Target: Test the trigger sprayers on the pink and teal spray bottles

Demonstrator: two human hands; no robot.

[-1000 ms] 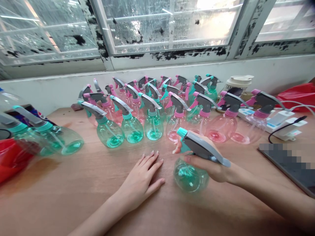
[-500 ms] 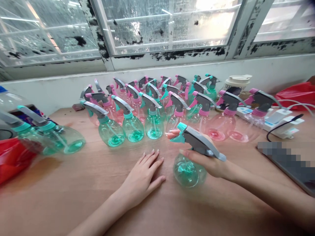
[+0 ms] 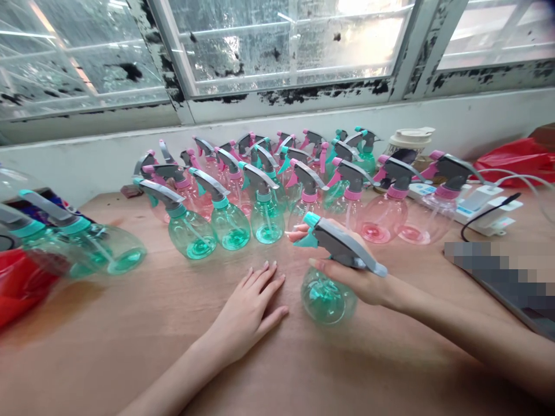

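Observation:
My right hand [image 3: 364, 283] is wrapped round the neck of a green spray bottle [image 3: 328, 297], which has a grey head and a turquoise nozzle pointing left. Some of its fingers stretch out past the turquoise trigger. Palm down on the wooden table [image 3: 173, 323], my left hand [image 3: 254, 303] lies flat with its fingers a little apart, just left of that bottle and holding nothing. Beyond both hands stands a front row of spray bottles, among them a green one [image 3: 232, 225] and a pink one [image 3: 381, 216].
More pink and green spray bottles crowd behind, below the window. At left are two green bottles [image 3: 117, 248] and a red bag [image 3: 21, 283]. On the right are a lidded cup [image 3: 410, 141], a power strip [image 3: 485, 208] with cables, a partly blurred dark device [image 3: 485, 283] and another red bag [image 3: 515, 162].
The held spray bottle has shifted slightly up and left, and the right fingers have stretched out from behind the trigger. My left hand has stayed flat. The whole view has shifted slightly.

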